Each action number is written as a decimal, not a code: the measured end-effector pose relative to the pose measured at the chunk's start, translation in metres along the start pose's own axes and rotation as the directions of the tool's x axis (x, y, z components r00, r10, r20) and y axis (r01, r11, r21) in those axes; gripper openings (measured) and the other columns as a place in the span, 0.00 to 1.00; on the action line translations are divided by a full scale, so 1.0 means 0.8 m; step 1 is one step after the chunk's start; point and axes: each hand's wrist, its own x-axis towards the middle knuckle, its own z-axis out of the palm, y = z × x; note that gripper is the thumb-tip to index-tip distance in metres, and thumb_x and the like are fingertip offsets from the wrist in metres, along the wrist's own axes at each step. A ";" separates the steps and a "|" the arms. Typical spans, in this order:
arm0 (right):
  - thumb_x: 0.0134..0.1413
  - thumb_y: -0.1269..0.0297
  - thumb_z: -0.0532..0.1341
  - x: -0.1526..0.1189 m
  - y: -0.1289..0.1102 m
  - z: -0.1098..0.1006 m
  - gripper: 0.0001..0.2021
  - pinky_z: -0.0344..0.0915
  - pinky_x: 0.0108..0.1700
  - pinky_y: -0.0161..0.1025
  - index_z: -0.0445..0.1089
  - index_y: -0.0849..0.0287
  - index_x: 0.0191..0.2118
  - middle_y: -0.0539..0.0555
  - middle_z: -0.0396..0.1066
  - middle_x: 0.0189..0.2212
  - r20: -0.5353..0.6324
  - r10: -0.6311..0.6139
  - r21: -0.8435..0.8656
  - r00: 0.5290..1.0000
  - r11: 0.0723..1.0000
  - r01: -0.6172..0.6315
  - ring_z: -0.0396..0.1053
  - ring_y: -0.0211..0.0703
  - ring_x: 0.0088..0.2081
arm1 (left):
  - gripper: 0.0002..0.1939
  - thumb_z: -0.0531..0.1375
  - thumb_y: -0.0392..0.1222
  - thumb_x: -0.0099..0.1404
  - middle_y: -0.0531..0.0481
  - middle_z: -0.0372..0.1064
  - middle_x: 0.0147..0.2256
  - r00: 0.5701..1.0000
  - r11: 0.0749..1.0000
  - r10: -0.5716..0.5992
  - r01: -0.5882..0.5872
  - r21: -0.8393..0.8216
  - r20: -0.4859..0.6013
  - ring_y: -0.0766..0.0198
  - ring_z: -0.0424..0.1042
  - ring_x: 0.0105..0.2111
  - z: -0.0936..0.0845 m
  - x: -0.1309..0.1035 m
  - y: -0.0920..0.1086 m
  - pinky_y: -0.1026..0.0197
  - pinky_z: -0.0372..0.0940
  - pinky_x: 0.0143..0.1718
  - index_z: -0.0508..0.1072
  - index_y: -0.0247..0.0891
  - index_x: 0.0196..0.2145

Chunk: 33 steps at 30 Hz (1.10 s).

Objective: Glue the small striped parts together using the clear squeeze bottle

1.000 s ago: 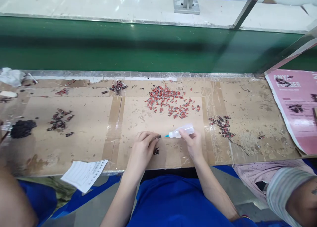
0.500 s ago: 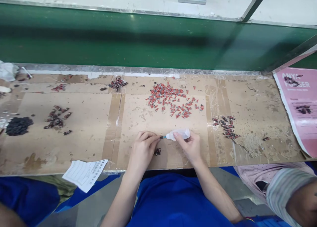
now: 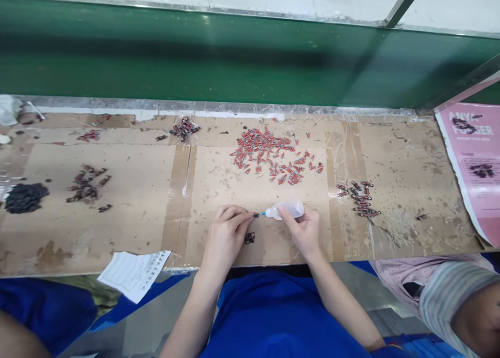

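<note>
Between its fingertips my left hand (image 3: 230, 233) pinches a small dark piece (image 3: 256, 215). My right hand (image 3: 304, 227) is wrapped round a translucent squeeze bottle (image 3: 291, 210), which lies sideways with its blue tip pointing left, a short gap from the dark piece. Just below the left fingertips, a few black parts (image 3: 249, 238) rest on the cardboard (image 3: 211, 186). Beyond both hands spreads a large loose pile of small red parts (image 3: 261, 145).
Dark red parts lie in groups at the right (image 3: 363, 199) and left (image 3: 86, 183). A black heap (image 3: 26, 197) sits far left. A paper sheet (image 3: 135, 273) overhangs the front edge. A pink poster (image 3: 474, 176) and a person's striped sleeve (image 3: 449, 301) are at right.
The bottle in my right hand has moved slightly right, and its tip now stands apart from the dark piece. My left hand keeps its pinch. The camera view has shifted a little.
</note>
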 end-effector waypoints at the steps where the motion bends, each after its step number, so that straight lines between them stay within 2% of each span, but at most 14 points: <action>1: 0.46 0.56 0.67 0.000 0.000 0.000 0.13 0.66 0.26 0.37 0.73 0.60 0.22 0.53 0.75 0.20 0.009 0.000 0.005 1.000 1.000 0.000 0.70 0.42 0.23 | 0.11 0.57 0.41 0.68 0.49 0.74 0.30 1.000 1.000 0.000 0.000 0.002 -0.002 0.59 0.68 0.36 0.000 0.000 0.000 0.57 0.68 0.38 0.79 0.41 0.33; 5: 0.45 0.56 0.68 0.000 0.003 0.000 0.12 0.68 0.27 0.37 0.75 0.59 0.24 0.54 0.77 0.23 0.052 -0.003 0.014 0.999 1.000 0.002 0.72 0.43 0.24 | 0.11 0.57 0.41 0.68 0.49 0.74 0.30 1.000 1.000 0.002 -0.002 0.012 0.004 0.59 0.68 0.36 0.000 0.000 0.001 0.58 0.68 0.38 0.79 0.40 0.33; 12: 0.46 0.56 0.67 0.000 0.005 0.001 0.12 0.67 0.26 0.36 0.74 0.60 0.24 0.54 0.76 0.22 0.057 -0.003 0.006 0.998 1.000 0.003 0.71 0.42 0.24 | 0.10 0.58 0.39 0.68 0.50 0.74 0.30 1.000 1.000 0.003 -0.003 0.025 0.002 0.59 0.68 0.36 0.000 0.000 0.001 0.58 0.68 0.38 0.80 0.41 0.33; 21: 0.46 0.56 0.66 0.000 0.005 -0.002 0.12 0.66 0.26 0.37 0.72 0.59 0.21 0.52 0.73 0.19 0.012 0.002 0.003 1.000 1.000 -0.002 0.69 0.41 0.23 | 0.10 0.57 0.39 0.67 0.49 0.74 0.30 1.000 0.999 -0.013 0.013 0.030 0.004 0.59 0.69 0.37 0.000 0.000 0.002 0.57 0.68 0.39 0.79 0.41 0.33; 26: 0.46 0.52 0.66 0.001 0.006 -0.007 0.13 0.69 0.29 0.40 0.73 0.59 0.26 0.54 0.77 0.25 -0.035 -0.023 0.013 0.999 1.000 0.023 0.73 0.45 0.26 | 0.09 0.57 0.39 0.67 0.48 0.74 0.32 0.999 0.999 -0.037 0.037 0.028 -0.008 0.58 0.69 0.38 0.001 -0.002 0.002 0.56 0.68 0.40 0.79 0.41 0.34; 28: 0.47 0.51 0.65 -0.001 0.007 -0.010 0.15 0.70 0.31 0.41 0.74 0.59 0.32 0.56 0.78 0.28 -0.018 -0.048 -0.053 0.999 0.997 0.047 0.74 0.46 0.29 | 0.10 0.56 0.40 0.67 0.47 0.74 0.34 0.998 0.998 -0.053 0.054 0.036 -0.032 0.57 0.69 0.38 0.001 -0.003 0.000 0.55 0.68 0.41 0.79 0.41 0.34; 30: 0.46 0.49 0.66 -0.003 0.005 -0.017 0.20 0.70 0.32 0.41 0.74 0.60 0.40 0.56 0.77 0.30 0.003 -0.078 -0.210 0.997 0.975 0.077 0.74 0.47 0.29 | 0.11 0.55 0.40 0.68 0.47 0.74 0.35 0.996 0.997 -0.067 0.069 0.046 -0.054 0.57 0.70 0.39 -0.001 -0.004 -0.004 0.54 0.68 0.42 0.78 0.40 0.34; 33: 0.43 0.46 0.67 -0.004 -0.005 -0.035 0.30 0.69 0.36 0.45 0.70 0.59 0.50 0.57 0.76 0.34 -0.033 -0.138 -0.536 0.990 0.839 0.098 0.73 0.51 0.33 | 0.11 0.55 0.42 0.68 0.47 0.75 0.35 0.992 0.994 -0.098 0.102 0.047 -0.083 0.56 0.71 0.39 -0.007 -0.004 -0.012 0.54 0.69 0.42 0.77 0.40 0.34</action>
